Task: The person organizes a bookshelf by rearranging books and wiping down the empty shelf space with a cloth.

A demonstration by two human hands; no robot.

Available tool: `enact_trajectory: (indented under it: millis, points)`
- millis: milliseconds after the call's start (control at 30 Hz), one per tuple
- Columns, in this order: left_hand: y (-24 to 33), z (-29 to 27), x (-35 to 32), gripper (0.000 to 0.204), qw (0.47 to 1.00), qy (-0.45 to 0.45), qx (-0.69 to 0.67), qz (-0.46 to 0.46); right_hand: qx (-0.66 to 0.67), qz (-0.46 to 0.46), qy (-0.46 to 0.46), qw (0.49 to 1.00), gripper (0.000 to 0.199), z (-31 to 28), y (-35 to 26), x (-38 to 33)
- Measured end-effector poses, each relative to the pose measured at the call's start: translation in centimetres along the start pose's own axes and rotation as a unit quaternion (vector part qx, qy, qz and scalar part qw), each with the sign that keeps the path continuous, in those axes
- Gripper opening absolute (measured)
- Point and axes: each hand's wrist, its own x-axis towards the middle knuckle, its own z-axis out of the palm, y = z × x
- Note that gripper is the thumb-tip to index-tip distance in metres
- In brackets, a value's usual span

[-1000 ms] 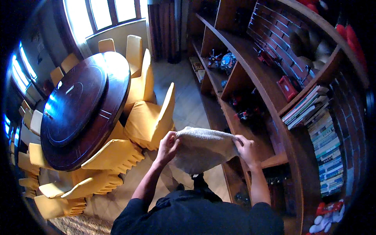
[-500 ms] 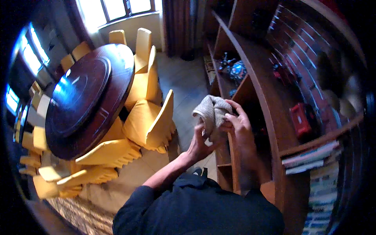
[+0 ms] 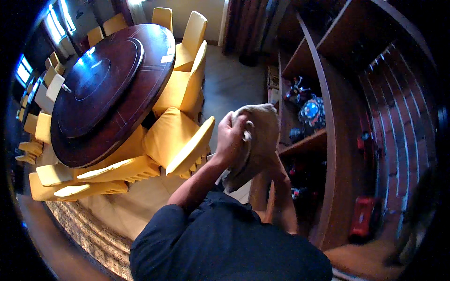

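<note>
A grey-beige cloth (image 3: 262,129) hangs opened out in front of my chest, its lower corner drooping toward my dark shirt. My left hand (image 3: 229,139) grips its left side with curled fingers. Behind the cloth is my right hand (image 3: 276,165); only the part near the wrist shows, and the fingers are covered. Just right of the cloth stands a wooden shelf unit (image 3: 331,140). One of its compartments holds a round, colourful patterned ornament (image 3: 312,111) beside a small dark figure (image 3: 296,91).
At left is a round dark table (image 3: 154,70) with a raised turntable (image 3: 101,89). Yellow-covered chairs (image 3: 171,133) surround it. A red box-like object (image 3: 363,216) sits on the shelf at right. A patterned rug (image 3: 89,225) lies at lower left; a dark curtain (image 3: 248,25) hangs behind.
The cloth has gone from bunched up to spread out and hanging. My left hand has risen along its side, and my right hand has passed behind it. The view has shifted.
</note>
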Motion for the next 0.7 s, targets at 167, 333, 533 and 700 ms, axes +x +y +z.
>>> enact_trajectory:
  millis: [167,333,533,700]
  points:
    - [-6.3,-3.9,10.2,0.026,0.985,0.084,-0.086,-0.125,-0.060,0.137,0.009,0.989,0.039,-1.5,-5.7,8.8]
    - [-10.9,-4.6,16.3,0.047,0.949,-0.005,-0.260,-0.180,-0.111,0.053,-0.006,0.992,0.033,-4.1,-5.5,17.8]
    - [-14.1,-2.3,21.6,0.084,0.909,-0.066,-0.339,-0.233,-0.134,0.022,0.042,0.990,0.036,-10.1,-5.5,28.6]
    - [-13.4,2.6,29.9,0.077,0.980,-0.004,-0.169,-0.102,-0.169,0.053,0.027,0.984,0.033,-16.7,-8.1,36.9]
